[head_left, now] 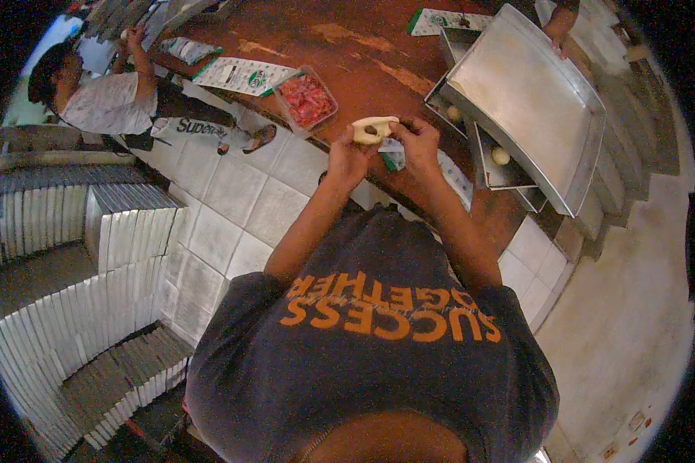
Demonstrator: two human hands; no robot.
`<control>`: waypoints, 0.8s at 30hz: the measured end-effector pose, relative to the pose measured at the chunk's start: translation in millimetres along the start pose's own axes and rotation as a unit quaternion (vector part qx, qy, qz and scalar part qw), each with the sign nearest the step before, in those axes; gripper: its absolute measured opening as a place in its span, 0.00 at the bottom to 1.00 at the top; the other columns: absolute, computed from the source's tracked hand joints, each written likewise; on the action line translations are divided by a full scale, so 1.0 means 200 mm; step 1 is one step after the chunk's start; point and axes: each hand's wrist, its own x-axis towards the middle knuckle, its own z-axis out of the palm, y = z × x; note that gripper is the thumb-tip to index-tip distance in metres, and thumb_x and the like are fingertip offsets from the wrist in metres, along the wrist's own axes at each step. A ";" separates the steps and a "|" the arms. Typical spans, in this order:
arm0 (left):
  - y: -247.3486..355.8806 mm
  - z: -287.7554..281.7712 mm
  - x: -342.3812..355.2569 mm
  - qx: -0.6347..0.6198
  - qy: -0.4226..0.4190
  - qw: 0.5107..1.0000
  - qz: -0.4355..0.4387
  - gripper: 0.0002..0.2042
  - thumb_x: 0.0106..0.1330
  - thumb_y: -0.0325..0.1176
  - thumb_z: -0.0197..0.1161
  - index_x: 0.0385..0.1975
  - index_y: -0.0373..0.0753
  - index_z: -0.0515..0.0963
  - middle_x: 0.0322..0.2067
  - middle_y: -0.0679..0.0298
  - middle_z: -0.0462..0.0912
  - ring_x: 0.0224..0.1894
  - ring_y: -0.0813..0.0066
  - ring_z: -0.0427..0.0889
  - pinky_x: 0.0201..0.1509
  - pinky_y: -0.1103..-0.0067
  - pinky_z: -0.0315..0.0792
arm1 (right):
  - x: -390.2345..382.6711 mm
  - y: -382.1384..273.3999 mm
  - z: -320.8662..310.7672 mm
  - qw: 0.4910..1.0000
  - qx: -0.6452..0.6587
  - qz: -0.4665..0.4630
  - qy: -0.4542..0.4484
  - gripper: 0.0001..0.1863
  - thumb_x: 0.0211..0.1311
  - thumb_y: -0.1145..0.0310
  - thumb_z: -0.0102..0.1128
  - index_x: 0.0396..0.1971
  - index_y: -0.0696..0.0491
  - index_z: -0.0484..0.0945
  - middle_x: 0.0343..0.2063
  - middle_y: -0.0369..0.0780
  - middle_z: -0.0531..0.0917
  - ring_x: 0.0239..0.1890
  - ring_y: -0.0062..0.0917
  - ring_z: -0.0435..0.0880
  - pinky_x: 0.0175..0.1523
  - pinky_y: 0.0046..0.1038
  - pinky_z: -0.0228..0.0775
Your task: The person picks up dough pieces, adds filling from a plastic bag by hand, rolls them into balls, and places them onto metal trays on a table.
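Between my two hands I hold a pale, flattened piece of dough [369, 131] with a dark spot or opening in it. My left hand [347, 158] is closed on its left end, and my right hand [421, 147] pinches its right side. Under and beside my right hand lies a white and green printed strip [455, 181] near the edge of the reddish wooden table [340, 46]. Just beyond my left hand sits a clear plastic tub of red pieces [305, 100]. To the right, stacked metal trays [521, 92] overlap, with pale dough balls [500, 156] in the lower ones.
Another person [104, 104] is at the upper left with raised hands; another person's hand [556, 38] is by the trays' top edge. More printed strips [228, 75] lie on the table. Stacks of metal pans [123, 228] fill the lower left beside the tiled floor [270, 208]. Steps [633, 154] are at right.
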 end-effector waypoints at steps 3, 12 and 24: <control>-0.03 0.11 -0.02 -0.094 -0.064 0.993 -0.001 0.22 0.65 0.49 0.40 0.47 0.37 0.65 0.45 0.60 0.71 0.50 0.67 0.68 0.57 0.69 0.59 | -0.13 -0.05 0.06 0.995 0.000 -0.096 0.019 0.12 0.46 0.67 0.63 0.30 0.57 0.79 0.28 0.41 0.82 0.31 0.26 0.79 0.40 0.26 0.69; -0.11 0.38 -0.23 -0.094 -0.085 0.984 -0.122 0.19 0.64 0.46 0.45 0.47 0.38 0.66 0.39 0.61 0.75 0.40 0.67 0.75 0.45 0.73 0.71 | -0.32 -0.34 -0.20 0.951 -0.222 -0.216 -0.006 0.13 0.41 0.72 0.61 0.32 0.53 0.79 0.28 0.43 0.79 0.33 0.35 0.75 0.41 0.30 0.65; -0.35 0.59 -0.34 0.046 -0.090 0.976 -0.193 0.14 0.56 0.27 0.58 0.42 0.38 0.66 0.34 0.63 0.74 0.34 0.72 0.75 0.37 0.77 0.73 | -0.58 -0.37 -0.54 0.928 -0.274 -0.237 0.090 0.13 0.40 0.73 0.60 0.30 0.56 0.73 0.36 0.46 0.74 0.40 0.38 0.71 0.46 0.35 0.62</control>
